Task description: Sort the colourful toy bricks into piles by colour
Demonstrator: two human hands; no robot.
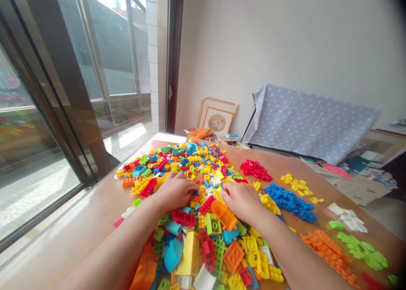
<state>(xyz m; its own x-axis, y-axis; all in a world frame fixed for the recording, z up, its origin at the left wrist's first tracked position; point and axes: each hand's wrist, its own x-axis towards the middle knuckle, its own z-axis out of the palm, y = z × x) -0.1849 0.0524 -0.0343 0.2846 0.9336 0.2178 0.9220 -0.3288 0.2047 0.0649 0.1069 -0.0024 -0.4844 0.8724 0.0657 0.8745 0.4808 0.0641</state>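
A large mixed pile of toy building bricks (190,159) spreads along the table beneath both my hands. My left hand (176,191) rests low over the pile's left side, fingers curled down among the pieces; whatever they grip is hidden. Across from it, my right hand (243,200) reaches into the pile with bent fingers, its fingertips beside a yellow brick (217,195); I cannot make out what lies inside them. Between the hands are a red brick (207,205) and a white brick (216,181). An orange rounded piece (224,215) lies just below my right fingertips.
Sorted by colour on the right of the brown table (104,226) are red (256,170), yellow (296,184), blue (290,202), white (349,217), green (363,250) and orange bricks (328,256). A glass door (34,146) stands left; a dotted cloth (311,121) hangs behind.
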